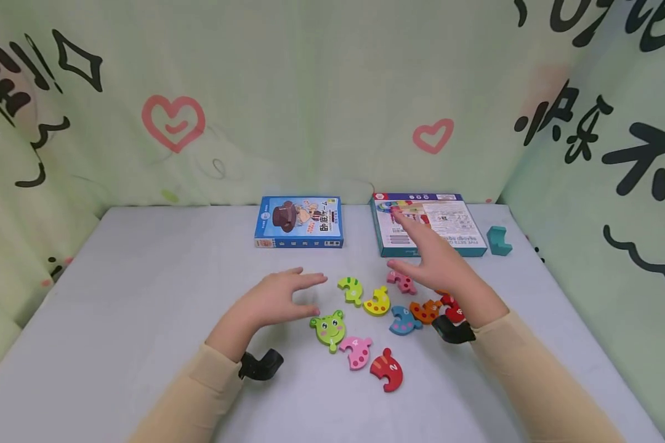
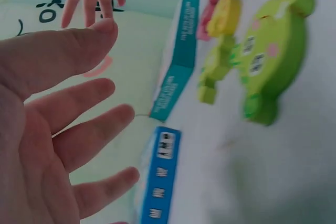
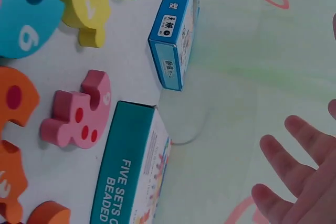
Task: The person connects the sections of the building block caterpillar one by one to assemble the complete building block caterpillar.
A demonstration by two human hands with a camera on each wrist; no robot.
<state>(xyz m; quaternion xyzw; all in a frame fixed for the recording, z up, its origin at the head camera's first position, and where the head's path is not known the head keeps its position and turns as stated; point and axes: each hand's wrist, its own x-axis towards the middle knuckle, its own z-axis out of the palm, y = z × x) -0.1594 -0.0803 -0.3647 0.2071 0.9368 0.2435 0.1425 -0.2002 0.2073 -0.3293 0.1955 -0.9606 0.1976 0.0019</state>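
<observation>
My left hand (image 1: 277, 298) hovers left of a group of puzzle pieces, fingers spread and holding nothing. Nearest to it is a green smiling animal-head piece (image 1: 330, 329). Raised over the far right of the group, my right hand (image 1: 440, 264) is spread too, with nothing in it. Between the hands lie a striped green piece (image 1: 351, 290), a yellow piece (image 1: 377, 301) and a blue piece (image 1: 404, 321). A pink piece (image 1: 357, 353) and a red piece (image 1: 386, 370) lie closer to me. Orange pieces (image 3: 14, 98) and another pink piece (image 3: 79, 114) show in the right wrist view; my right wrist partly hides red ones.
At the back of the white table (image 1: 161, 277) lies a blue box (image 1: 299, 240). To its right is a teal-edged box (image 1: 432, 251), overlapped by my right fingers in the head view. A small teal block (image 1: 499, 240) sits beside it. Printed curtains (image 1: 310, 111) surround the table.
</observation>
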